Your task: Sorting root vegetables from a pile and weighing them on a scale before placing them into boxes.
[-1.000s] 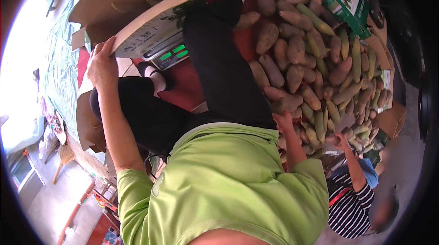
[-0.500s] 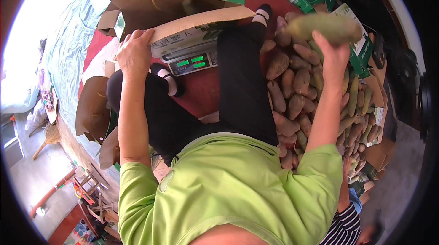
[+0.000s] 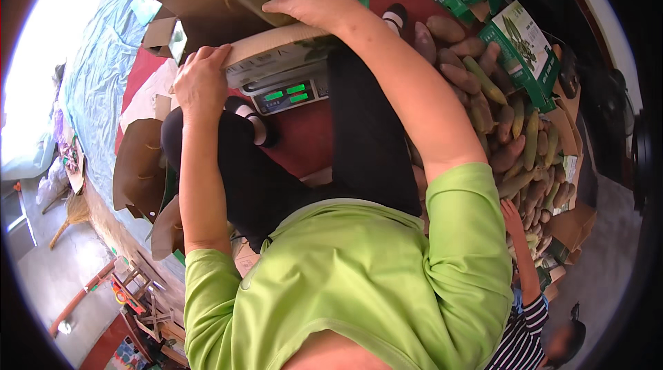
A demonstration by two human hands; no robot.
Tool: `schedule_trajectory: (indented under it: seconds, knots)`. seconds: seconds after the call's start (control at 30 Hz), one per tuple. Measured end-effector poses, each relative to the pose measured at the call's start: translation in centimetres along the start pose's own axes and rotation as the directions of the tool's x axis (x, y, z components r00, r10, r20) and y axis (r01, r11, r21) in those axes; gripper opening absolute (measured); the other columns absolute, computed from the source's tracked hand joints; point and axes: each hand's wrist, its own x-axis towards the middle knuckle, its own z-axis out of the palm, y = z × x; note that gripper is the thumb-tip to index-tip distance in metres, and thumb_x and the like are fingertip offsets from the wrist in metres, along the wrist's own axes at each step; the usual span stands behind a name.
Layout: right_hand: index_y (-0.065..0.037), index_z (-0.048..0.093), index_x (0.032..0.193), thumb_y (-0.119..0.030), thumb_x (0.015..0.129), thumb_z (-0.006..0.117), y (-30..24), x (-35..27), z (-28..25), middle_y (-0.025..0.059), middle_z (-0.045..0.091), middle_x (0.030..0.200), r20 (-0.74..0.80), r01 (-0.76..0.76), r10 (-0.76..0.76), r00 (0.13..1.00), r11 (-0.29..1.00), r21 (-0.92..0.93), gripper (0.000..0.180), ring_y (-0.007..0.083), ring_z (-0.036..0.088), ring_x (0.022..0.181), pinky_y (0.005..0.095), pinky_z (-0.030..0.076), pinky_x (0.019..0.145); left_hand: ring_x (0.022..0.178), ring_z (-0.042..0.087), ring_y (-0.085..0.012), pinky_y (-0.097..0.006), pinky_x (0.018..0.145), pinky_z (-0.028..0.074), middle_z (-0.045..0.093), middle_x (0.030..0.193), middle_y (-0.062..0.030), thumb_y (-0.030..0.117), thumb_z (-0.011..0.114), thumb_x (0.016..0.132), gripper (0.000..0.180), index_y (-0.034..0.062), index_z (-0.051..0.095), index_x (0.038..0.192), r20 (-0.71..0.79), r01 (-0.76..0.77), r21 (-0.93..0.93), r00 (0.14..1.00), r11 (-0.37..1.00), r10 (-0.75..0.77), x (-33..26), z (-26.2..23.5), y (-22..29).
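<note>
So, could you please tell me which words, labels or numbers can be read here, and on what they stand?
None reads clearly enough to quote.
Scale: green displays, any digits too small.
Cardboard box at the left hand: dark printing, blurred.
Green-and-white box, right: printing too small.

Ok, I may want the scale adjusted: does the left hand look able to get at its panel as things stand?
Probably yes: the left hand is on the edge of the box, close to the scale's lit panel, which lies uncovered. It would likely have to let go first.
</note>
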Motion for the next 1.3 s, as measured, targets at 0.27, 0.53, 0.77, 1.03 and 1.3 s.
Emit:
schedule_trajectory:
  seconds: [0.27,0.53,0.77,1.03,1.3]
  knots:
    - [0.001,0.061,0.091,-0.011,0.081,0.063,4.8,-7.7,-6.6,0.0098,0.066,0.078,-0.154,-0.134,0.192,0.969,0.937,0.323,0.016,0.0169,0.063,0.074,0.0295,0.050,0.069,0.093,0.060,-0.0248,-0.036,0.073,0.048,0.062,0.100,-0.0004,0.009,0.053,0.082,0.034,0.0251,0.063,0.109,0.115,0.066,0.007,0.991,0.998,-0.066,0.1,-0.9,-0.2]
    - [-0.003,0.063,0.094,-0.011,0.078,0.065,19.1,-26.6,-7.8,0.0094,0.066,0.083,-0.113,-0.628,0.660,0.743,0.746,0.223,0.018,0.0153,0.061,0.079,0.0287,0.048,0.072,0.092,0.061,-0.0228,-0.035,0.072,0.049,0.062,0.102,0.0023,0.007,0.053,0.081,0.033,0.0232,0.064,0.108,0.085,0.061,0.008,0.995,0.998,-0.061,-0.1,-0.2,-0.1]
    - [-0.009,0.063,0.096,-0.024,0.072,0.067,20.9,-38.7,0.2,0.0123,0.065,0.094,0.206,-0.834,0.855,0.475,0.512,-0.205,0.029,0.0288,0.062,0.091,0.0385,0.047,0.080,0.089,0.063,-0.0219,-0.034,0.069,0.050,0.063,0.102,0.0033,0.007,0.053,0.082,0.033,0.0240,0.065,0.108,0.037,-0.015,0.026,0.999,1.000,0.014,-0.1,1.0,-1.0]
    - [-0.017,0.052,0.108,-0.029,0.073,0.066,17.8,-44.4,2.9,0.0044,0.053,0.112,0.325,-0.489,0.861,0.391,0.494,-0.719,0.040,0.0263,0.048,0.110,0.0474,0.041,0.085,0.088,0.063,-0.0231,-0.034,0.069,0.049,0.062,0.101,0.0003,0.005,0.052,0.081,0.037,0.0246,0.064,0.110,0.040,-0.002,0.013,0.999,1.000,0.002,0.2,1.0,-0.8]
    - [-0.013,0.054,0.103,-0.018,0.079,0.057,18.5,-40.8,-1.3,0.0070,0.053,0.110,0.260,-0.470,0.890,0.375,0.424,-0.774,0.024,0.0265,0.047,0.112,0.0422,0.042,0.086,0.094,0.062,-0.0252,-0.035,0.073,0.049,0.062,0.110,-0.0008,0.014,0.054,0.085,0.032,0.0296,0.062,0.113,0.049,0.018,0.027,0.999,0.999,-0.019,0.2,1.8,-1.7]
